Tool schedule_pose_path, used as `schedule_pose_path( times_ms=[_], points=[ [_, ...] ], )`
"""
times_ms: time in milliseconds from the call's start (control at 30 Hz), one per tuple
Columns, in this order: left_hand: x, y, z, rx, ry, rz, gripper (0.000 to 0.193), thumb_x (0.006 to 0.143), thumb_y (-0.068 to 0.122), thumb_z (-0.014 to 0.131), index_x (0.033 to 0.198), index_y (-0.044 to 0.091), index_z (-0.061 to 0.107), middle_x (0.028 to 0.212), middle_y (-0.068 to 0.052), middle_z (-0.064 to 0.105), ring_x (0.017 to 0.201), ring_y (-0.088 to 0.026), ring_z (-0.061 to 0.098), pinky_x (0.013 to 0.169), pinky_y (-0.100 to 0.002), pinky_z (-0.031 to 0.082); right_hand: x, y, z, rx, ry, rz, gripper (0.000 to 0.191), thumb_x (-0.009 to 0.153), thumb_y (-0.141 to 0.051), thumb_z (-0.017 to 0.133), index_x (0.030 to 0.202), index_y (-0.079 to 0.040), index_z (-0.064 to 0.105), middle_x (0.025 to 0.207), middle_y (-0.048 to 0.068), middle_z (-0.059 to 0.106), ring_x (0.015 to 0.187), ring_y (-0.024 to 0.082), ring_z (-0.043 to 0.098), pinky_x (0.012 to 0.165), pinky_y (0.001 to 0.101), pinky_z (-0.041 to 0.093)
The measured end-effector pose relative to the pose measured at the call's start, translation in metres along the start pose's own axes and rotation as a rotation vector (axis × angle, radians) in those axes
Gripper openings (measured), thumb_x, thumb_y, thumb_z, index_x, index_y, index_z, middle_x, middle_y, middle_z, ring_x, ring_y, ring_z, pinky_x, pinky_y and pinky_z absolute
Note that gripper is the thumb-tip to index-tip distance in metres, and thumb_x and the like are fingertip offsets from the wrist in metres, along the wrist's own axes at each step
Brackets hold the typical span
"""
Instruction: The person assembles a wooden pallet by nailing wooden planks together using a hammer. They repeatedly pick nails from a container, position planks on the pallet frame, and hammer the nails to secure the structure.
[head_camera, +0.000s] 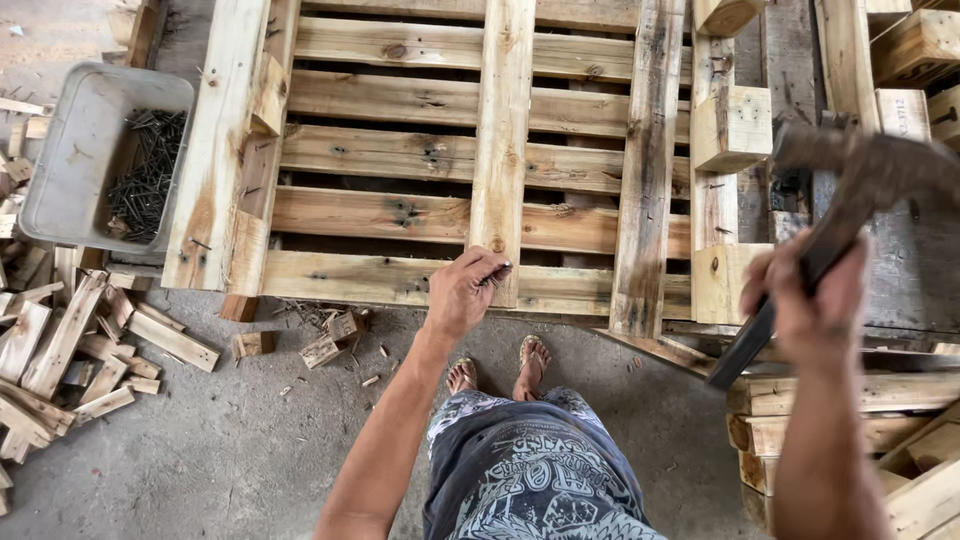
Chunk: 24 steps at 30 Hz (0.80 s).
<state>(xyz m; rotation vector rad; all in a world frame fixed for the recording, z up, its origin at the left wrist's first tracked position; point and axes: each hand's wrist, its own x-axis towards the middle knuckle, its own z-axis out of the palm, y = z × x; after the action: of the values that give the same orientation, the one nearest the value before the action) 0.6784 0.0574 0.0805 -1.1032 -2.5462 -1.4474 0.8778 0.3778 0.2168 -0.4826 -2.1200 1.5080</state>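
**Nail held at the pallet's near edge, hammer raised**

The left hand (462, 293) reaches down to the near edge of a wooden pallet (400, 160) lying flat on the concrete floor (230, 450). Its fingertips are pinched around a few dark nails (497, 274), held against the pallet's central upright board (502, 140) where it crosses the nearest slat. The right hand (808, 300) is closed tight around the dark handle of a hammer (850, 190), lifted off to the right of the pallet; the hammer's head is blurred and stands above the hand, well apart from the nails.

At the upper left, just beside the pallet's left runner, sits a grey plastic tub (70, 140), rectangular with rounded corners, holding a loose heap of dark nails (145, 175) along its right side. Below it, short offcuts of pale wood (60, 350) lie scattered over the floor, with a few more small scraps (325, 340) near the pallet's front edge.

To the right, square wooden blocks (735, 125) sit along another board, and one pale block further right (903, 112) carries a faint dark stamp on its face, too small to make out. Stacked timber (880, 430) fills the lower right corner. The person's sandalled feet (500, 365) stand just in front of the pallet, above patterned grey shorts (530, 470).
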Motion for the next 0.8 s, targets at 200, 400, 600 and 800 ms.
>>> schedule_pose_path(
  times_ms=[200,400,600,800],
  points=[
    [-0.002,-0.001,0.002,-0.024,0.052,0.042,0.014,0.088,0.012,0.079,0.101,0.015,0.076,0.100,0.005,0.073,0.077,-0.020,0.074,0.065,-0.033,0.060,-0.084,0.040,0.087,-0.231,-0.157,-0.276,0.016,0.107,-0.020,0.056,0.114,-0.008,0.047,0.067,0.000,0.050,0.046,0.006,0.042,0.038,0.0257,0.038],
    [-0.002,-0.009,0.004,0.017,-0.026,0.016,0.015,0.087,0.014,0.082,0.100,0.019,0.075,0.095,0.005,0.072,0.074,-0.022,0.072,0.061,-0.037,0.056,-0.072,0.031,0.151,-0.417,-0.324,-0.194,0.027,0.106,-0.021,0.054,0.124,-0.002,0.046,0.067,0.004,0.059,0.042,0.011,0.052,0.032,0.0249,0.044],
    [-0.009,-0.019,0.006,-0.012,0.030,0.126,0.026,0.086,0.002,0.075,0.105,0.020,0.074,0.102,0.003,0.072,0.081,-0.023,0.072,0.067,-0.036,0.059,-0.077,-0.021,0.137,-0.403,-0.276,-0.168,0.041,0.103,-0.020,0.058,0.133,0.004,0.043,0.071,0.010,0.063,0.046,0.017,0.058,0.035,0.0312,0.047],
    [-0.010,-0.031,0.013,0.027,-0.126,-0.001,0.018,0.089,0.006,0.078,0.100,0.019,0.073,0.102,0.007,0.072,0.074,-0.015,0.072,0.064,-0.030,0.061,-0.073,-0.010,0.144,-0.498,-0.390,-0.082,0.032,0.104,-0.020,0.060,0.126,-0.001,0.045,0.074,0.010,0.065,0.048,0.015,0.058,0.036,0.0286,0.049]
  ],
)
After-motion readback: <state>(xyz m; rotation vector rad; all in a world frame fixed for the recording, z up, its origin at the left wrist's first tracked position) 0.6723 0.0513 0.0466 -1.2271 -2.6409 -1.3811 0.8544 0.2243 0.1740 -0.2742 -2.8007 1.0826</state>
